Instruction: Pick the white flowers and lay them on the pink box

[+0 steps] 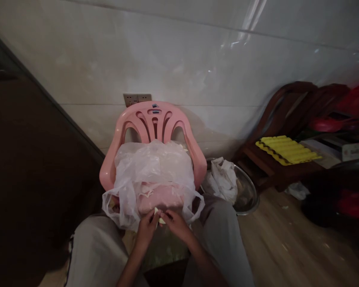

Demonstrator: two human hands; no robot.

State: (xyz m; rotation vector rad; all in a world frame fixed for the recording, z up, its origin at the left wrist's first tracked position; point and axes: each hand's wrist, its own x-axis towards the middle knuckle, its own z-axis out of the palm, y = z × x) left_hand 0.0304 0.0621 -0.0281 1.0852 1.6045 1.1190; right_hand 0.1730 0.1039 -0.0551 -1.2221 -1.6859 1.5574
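Observation:
Low in the view, my left hand (147, 228) and my right hand (176, 224) meet, both with fingers closed. Between their fingertips they pinch a small pale-yellow piece (162, 220); it is too small and dim to tell its kind. Just beyond my fingers, a white translucent plastic bag (155, 159) lies over the seat of a pink plastic armchair (108, 175). Its handles spread to both sides. In the bag's opening, pale-pink material (163, 196) shows, with a crumpled edge at the left. Whatever lies deeper under the bag is hidden.
My knees flank the chair. Right of it, a metal basin (248, 195) on the floor holds a crumpled white bag (224, 179). Farther right, a yellow egg tray (287, 149) rests on a dark wooden chair (257, 159). A dark panel (32, 167) stands at the left.

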